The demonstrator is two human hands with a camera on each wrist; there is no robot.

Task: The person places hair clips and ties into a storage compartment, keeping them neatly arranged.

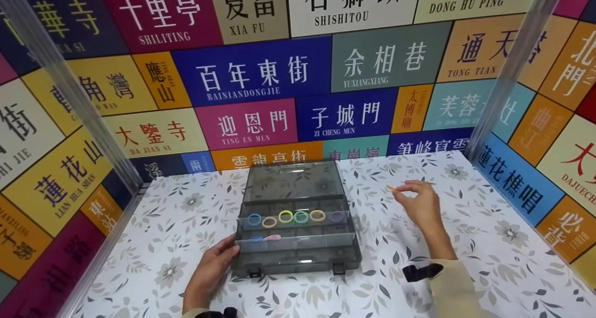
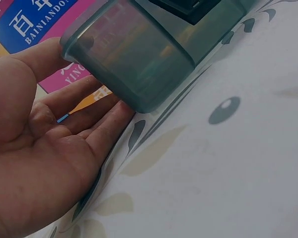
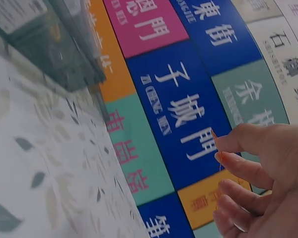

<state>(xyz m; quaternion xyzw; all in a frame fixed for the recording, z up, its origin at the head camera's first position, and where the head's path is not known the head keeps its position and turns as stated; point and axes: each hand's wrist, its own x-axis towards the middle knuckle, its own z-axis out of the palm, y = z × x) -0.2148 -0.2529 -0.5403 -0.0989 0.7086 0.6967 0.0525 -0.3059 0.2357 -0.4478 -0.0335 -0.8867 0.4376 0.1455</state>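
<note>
A translucent grey plastic storage box lies on the table with its lid raised at the back. Along the rear compartments sit several coloured rings, among them a yellow ring and a blue ring. One row nearer are a blue piece and a pink piece. My left hand grips the box's left side near the front corner, thumb on the rim and fingers beneath. To the right of the box, my right hand pinches a small thin orange item between thumb and forefinger; its kind is unclear.
Two dark latches, the left latch and the right latch, are on the box's front edge. A white leaf-patterned cloth covers the table. Walls of coloured signs stand behind and at both sides.
</note>
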